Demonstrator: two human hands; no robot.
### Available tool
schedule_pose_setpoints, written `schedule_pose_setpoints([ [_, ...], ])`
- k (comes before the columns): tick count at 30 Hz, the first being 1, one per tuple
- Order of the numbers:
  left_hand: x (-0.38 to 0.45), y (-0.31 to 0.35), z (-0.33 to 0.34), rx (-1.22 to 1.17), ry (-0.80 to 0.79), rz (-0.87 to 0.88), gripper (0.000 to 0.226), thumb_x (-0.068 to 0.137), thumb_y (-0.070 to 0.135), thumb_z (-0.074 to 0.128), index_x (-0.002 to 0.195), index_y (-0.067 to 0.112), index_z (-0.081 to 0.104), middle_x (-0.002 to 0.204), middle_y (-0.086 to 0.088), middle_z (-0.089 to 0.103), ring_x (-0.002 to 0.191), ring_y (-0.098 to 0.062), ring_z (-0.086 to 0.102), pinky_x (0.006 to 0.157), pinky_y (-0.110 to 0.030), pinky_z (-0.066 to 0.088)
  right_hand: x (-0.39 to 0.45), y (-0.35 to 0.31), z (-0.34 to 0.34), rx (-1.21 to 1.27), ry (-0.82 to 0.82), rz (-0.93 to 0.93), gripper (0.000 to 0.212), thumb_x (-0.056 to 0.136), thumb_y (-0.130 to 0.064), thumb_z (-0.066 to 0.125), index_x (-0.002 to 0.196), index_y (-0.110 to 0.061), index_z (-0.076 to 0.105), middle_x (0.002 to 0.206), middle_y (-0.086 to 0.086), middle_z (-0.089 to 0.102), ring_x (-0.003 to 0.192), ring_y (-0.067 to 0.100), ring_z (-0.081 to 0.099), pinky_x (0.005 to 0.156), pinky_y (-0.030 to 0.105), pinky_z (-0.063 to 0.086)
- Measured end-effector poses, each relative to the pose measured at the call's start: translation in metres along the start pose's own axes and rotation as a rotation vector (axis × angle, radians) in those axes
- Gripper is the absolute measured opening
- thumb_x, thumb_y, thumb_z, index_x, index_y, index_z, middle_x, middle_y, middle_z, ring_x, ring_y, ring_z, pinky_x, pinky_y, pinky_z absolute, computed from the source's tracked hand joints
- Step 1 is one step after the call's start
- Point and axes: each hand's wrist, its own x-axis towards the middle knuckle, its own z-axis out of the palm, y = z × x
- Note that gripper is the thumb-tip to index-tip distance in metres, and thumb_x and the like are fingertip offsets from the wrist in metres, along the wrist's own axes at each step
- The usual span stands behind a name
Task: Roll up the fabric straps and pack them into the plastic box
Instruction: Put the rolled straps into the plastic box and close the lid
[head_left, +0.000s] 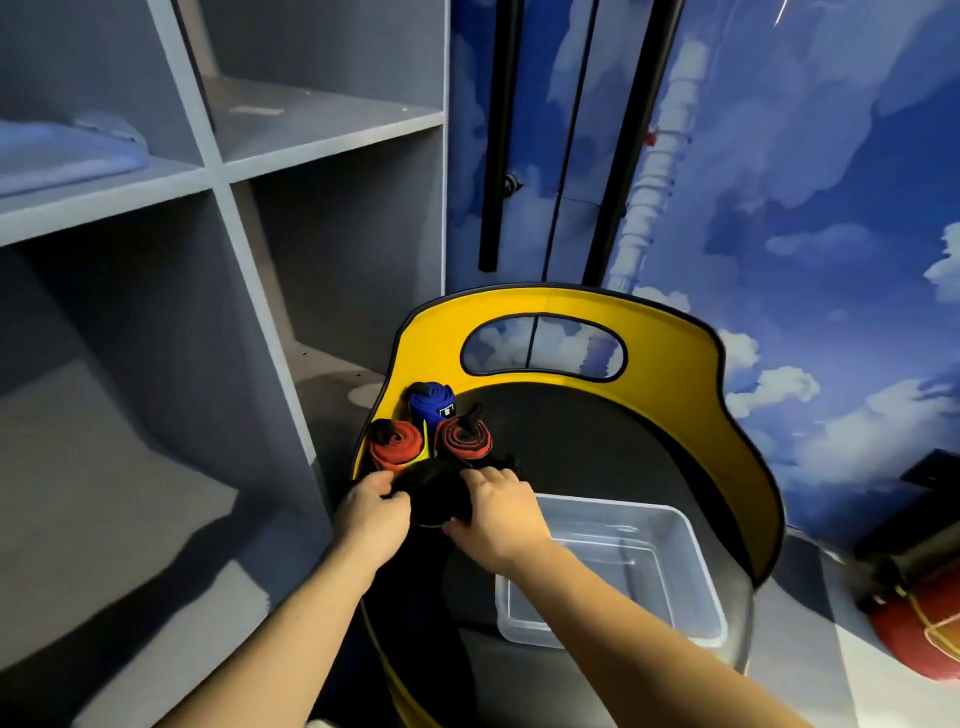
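The black strap (434, 499) between my hands is hard to read, a dark soft bundle against the dark floor of the yellow basket (727, 452), and I cannot tell how tightly it is wound or where its loose end lies. My fingertips are buried in it, so most of them are hidden. My left hand (371, 517) has its fingers curled in on the bundle's left edge, thumb on top, pinching the cloth. My right hand (496, 512) curls over the right side, fingers bent and close together, gripping the fabric from above. Just beyond my fingers sit three rolled straps, touching each other: a red roll (397, 441) showing its spiral end, a second red roll with black edging (464, 436), and a blue roll (431, 405) behind them against the basket's wall. They look woven and matte. To the right of my right wrist, inside the basket, the clear plastic box (696, 561) lies with nothing visible in it, glossy and rectangular with rounded corners. Left of my left hand stands a grey shelf unit (218, 171), smooth and blurred. At the far right edge something red and round (914, 639) is cut off and too smeared to name.
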Motion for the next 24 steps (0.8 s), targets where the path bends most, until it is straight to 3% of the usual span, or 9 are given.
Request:
schedule_pose_setpoints([
  [3,0.006,-0.006,0.007,-0.049,-0.108,-0.072,0.059,0.086,0.017,0.060,0.144,0.011,0.052,0.143,-0.010,0.058,0.130,-0.025,0.054,0.112,-0.035,0.041,0.011,-0.005,0.009,-0.041,-0.016,0.049,0.060,0.084,-0.053,0.065,0.129,-0.016,0.051,0.124,0.007,0.059,0.120,0.032,0.050,0.097,0.042,0.039],
  [5,0.008,-0.007,0.009,-0.068,-0.138,-0.100,0.056,0.090,0.010,0.059,0.146,0.009,0.050,0.144,-0.009,0.056,0.132,-0.025,0.052,0.112,-0.032,0.039,0.017,-0.005,0.012,-0.041,0.008,0.082,0.059,0.083,-0.051,0.066,0.129,-0.017,0.051,0.124,0.006,0.060,0.120,0.031,0.049,0.096,0.042,0.038],
  [13,0.006,-0.010,0.007,-0.095,-0.145,-0.114,0.060,0.087,0.001,0.052,0.145,0.015,0.052,0.148,-0.008,0.050,0.139,-0.026,0.043,0.118,-0.043,0.034,0.017,-0.005,0.014,-0.026,0.042,0.119,0.063,0.079,-0.058,0.069,0.127,-0.020,0.056,0.124,0.003,0.056,0.119,0.028,0.046,0.095,0.040,0.036],
  [17,0.001,-0.004,-0.001,-0.053,-0.096,-0.030,0.058,0.084,0.001,0.053,0.140,0.018,0.056,0.141,-0.004,0.057,0.130,-0.023,0.051,0.113,-0.040,0.040,0.010,0.000,0.004,0.084,0.094,0.098,0.069,0.074,-0.062,0.073,0.131,-0.027,0.057,0.122,0.000,0.058,0.117,0.026,0.048,0.094,0.039,0.039],
  [21,-0.010,0.012,-0.010,-0.010,-0.028,0.125,0.056,0.080,-0.001,0.052,0.128,0.025,0.062,0.125,0.002,0.060,0.109,-0.018,0.057,0.098,-0.038,0.049,0.002,0.004,-0.018,0.384,0.154,0.075,0.071,0.069,-0.050,0.083,0.133,-0.028,0.060,0.119,0.000,0.057,0.112,0.020,0.057,0.096,0.031,0.047],
  [24,-0.026,0.025,-0.010,-0.030,-0.044,0.270,0.060,0.083,-0.004,0.056,0.136,0.024,0.059,0.130,0.004,0.052,0.111,-0.014,0.056,0.105,-0.038,0.047,-0.009,0.011,-0.038,0.575,0.177,0.087,0.070,0.070,-0.042,0.086,0.132,-0.023,0.059,0.118,-0.002,0.066,0.103,0.014,0.067,0.094,0.034,0.054],
])
